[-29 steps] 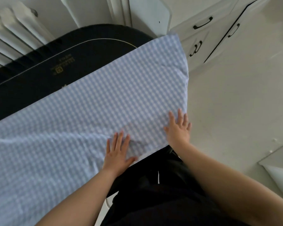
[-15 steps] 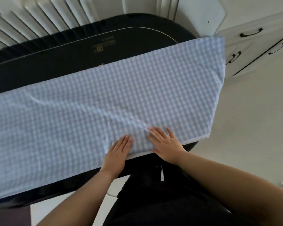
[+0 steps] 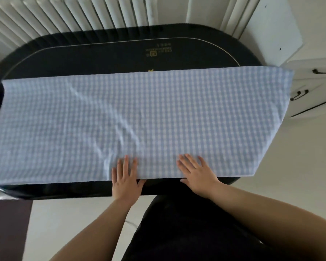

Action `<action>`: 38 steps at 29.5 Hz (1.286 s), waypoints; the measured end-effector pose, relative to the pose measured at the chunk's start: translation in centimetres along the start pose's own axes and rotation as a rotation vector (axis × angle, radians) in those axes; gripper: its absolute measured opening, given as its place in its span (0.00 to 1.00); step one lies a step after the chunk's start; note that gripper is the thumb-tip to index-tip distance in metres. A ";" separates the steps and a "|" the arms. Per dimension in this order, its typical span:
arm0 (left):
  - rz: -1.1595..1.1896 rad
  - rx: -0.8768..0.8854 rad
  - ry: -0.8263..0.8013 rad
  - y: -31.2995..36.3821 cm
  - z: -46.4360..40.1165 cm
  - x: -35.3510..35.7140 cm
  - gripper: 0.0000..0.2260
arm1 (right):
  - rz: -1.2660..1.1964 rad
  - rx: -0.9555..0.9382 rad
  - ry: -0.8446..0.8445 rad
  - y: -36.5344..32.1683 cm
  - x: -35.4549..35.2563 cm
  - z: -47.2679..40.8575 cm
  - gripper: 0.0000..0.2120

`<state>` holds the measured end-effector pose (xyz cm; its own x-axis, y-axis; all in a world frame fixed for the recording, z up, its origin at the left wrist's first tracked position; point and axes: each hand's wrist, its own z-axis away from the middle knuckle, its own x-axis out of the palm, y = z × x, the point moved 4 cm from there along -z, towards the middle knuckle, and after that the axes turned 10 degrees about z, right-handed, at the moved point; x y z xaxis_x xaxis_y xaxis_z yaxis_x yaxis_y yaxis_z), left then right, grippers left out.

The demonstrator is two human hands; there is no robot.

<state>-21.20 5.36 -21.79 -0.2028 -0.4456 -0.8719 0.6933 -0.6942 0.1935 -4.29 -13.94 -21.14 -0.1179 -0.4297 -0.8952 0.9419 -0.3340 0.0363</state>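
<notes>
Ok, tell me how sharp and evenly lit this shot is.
Head view: motion blur softens the checked cloth and the radiator, most at the left; the wide lens bows the table into a curve; light is soft, without hard shadows.

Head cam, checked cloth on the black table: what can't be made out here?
Checked cloth: left end cut off by the frame's left edge, head view.
Black table: top under the cloth hidden by it, head view.
Gold print on the table: too small to read, head view.
Left hand and right hand: palms face down on the cloth, so contact underneath is hidden.
</notes>
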 end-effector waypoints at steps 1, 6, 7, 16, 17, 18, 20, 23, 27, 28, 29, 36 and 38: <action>-0.002 -0.039 0.011 -0.4 0.2 0.0 0.36 | 0.031 0.004 -0.026 -0.1 0.2 0.1 0.34; 0.189 -0.325 0.005 0.1 1.3 -0.7 0.33 | 0.031 -0.100 -0.232 -2.0 -1.1 0.1 0.38; 0.275 -0.411 0.043 0.2 1.4 -1.1 0.32 | 0.019 -0.096 -0.229 -2.3 -1.5 -0.1 0.38; 0.171 -0.146 0.120 1.5 -2.6 -3.9 0.27 | -0.087 -0.131 -0.087 -3.8 -4.4 -2.5 0.27; 0.151 -0.110 0.108 1.2 -3.1 -4.2 0.27 | -0.105 -0.150 -0.083 -4.4 -4.8 -2.9 0.26; 0.135 -0.084 0.092 0.5 -3.5 -4.2 0.27 | -0.112 -0.175 -0.079 -5.1 -5.3 -3.4 0.25; 0.163 -0.136 0.042 -2.9 -3.5 -3.3 0.27 | -0.114 -0.222 -0.073 -6.8 -6.0 -4.4 0.24; 0.357 -0.421 0.143 -11.7 -0.5 -2.2 0.29 | -0.157 -0.230 -0.095 -9.4 -6.5 -6.6 0.24; 0.696 -0.764 0.403 -23.5 2.1 -4.9 0.33 | -0.215 -0.089 -0.080 -15.5 -8.4 -12.0 0.27; 0.792 -0.841 0.452 -24.8 1.7 -5.8 0.33 | -0.229 -0.009 -0.106 -16.5 -8.9 -13.3 0.29; 0.898 -0.907 0.493 -25.2 1.3 -6.6 0.33 | -0.227 0.044 -0.141 -17.4 -9.2 -14.4 0.31; 1.766 -1.174 0.777 -30.2 -0.9 -9.2 0.19 | 0.146 -0.504 -0.171 -29.5 -11.1 -19.8 0.36; 1.788 -1.156 0.827 -33.8 -1.4 -10.1 0.06 | 0.221 -0.641 -0.057 -32.1 -11.0 -21.2 0.35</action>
<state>-41.59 34.13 -20.20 0.8895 0.4277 -0.1611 -0.1813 0.6537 0.7347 -26.56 19.27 -21.83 0.0990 -0.4800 -0.8716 0.9441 0.3220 -0.0701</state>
